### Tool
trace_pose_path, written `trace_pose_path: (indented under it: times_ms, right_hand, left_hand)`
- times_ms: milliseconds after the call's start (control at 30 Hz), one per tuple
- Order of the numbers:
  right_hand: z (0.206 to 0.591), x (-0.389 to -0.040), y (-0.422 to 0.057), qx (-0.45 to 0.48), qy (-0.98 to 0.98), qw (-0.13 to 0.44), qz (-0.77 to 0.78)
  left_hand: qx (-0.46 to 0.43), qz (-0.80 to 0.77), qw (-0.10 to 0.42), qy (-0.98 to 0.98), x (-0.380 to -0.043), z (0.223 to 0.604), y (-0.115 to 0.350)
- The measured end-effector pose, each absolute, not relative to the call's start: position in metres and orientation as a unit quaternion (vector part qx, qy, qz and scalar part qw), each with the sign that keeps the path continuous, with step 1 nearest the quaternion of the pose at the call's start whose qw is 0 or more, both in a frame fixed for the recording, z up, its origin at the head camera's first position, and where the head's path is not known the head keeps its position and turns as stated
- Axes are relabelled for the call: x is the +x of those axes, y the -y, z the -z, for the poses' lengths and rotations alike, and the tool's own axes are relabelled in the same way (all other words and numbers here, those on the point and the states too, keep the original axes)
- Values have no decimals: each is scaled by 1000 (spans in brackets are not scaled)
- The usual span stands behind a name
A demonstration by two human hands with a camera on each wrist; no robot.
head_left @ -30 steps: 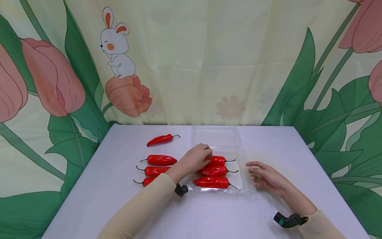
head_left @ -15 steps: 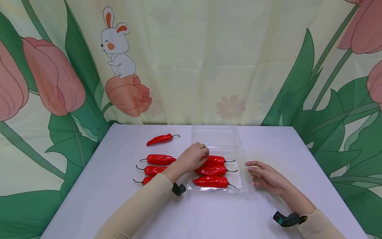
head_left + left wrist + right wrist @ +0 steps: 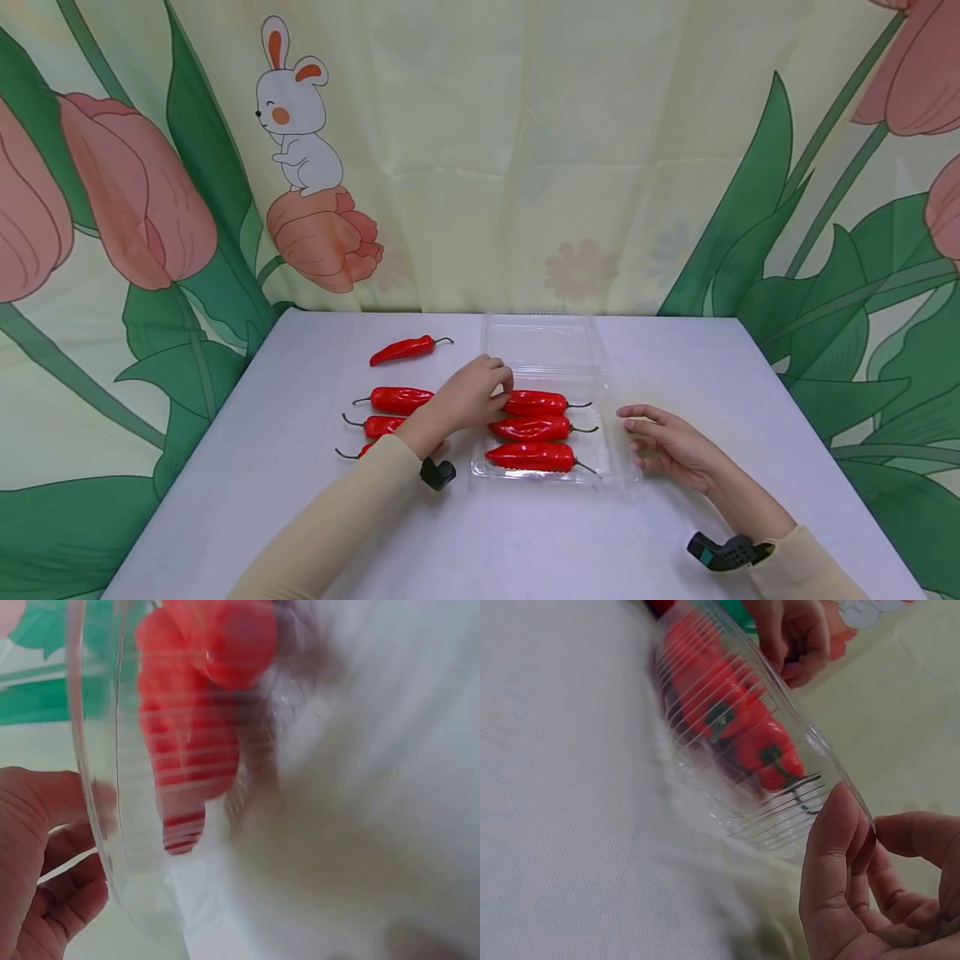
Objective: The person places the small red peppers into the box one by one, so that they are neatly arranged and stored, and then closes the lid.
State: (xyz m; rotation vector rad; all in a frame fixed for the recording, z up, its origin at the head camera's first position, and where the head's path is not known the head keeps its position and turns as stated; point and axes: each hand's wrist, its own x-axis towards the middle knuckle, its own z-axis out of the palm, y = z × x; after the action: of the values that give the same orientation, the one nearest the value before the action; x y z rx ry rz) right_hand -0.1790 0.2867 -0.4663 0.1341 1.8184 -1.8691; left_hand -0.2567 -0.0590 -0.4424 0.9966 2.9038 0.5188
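My left hand (image 3: pixel 467 398) is over the left side of a clear plastic clamshell container (image 3: pixel 626 467), near the tips of the red peppers inside. In the left wrist view, its fingers (image 3: pixel 79 904) are loosely bent beside the rim, with nothing seen between them. Three peppers lie side by side in the container: a back one (image 3: pixel 536 403), a middle one (image 3: pixel 534 429) and a front one (image 3: pixel 531 457). Their stems point right. At the right edge, my right hand (image 3: pixel 678 446) pinches the rim between thumb and fingers, as the right wrist view shows.
Left of the container, three more peppers lie in a column: one at the top (image 3: pixel 396 400), one below (image 3: pixel 381 426) and one partly behind the left sleeve (image 3: pixel 363 451). Another pepper (image 3: pixel 405 350) lies farther back. The container's lid (image 3: pixel 542 343) is folded back toward the curtain.
My left hand has drifted left along the back pepper, uncovering more of it. The right hand stays at the container's right edge. The peppers in the container look almost unmoved.
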Motion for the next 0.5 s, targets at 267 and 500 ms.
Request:
trace_pose_path:
  times_ms: [267, 500]
  right_hand:
    - [464, -180, -286, 60, -691, 253, 675]
    - [466, -180, -284, 61, -683, 258, 681]
  left_hand:
    - [300, -185, 27, -936, -253, 440, 75]
    - [288, -185, 28, -939, -245, 436, 93]
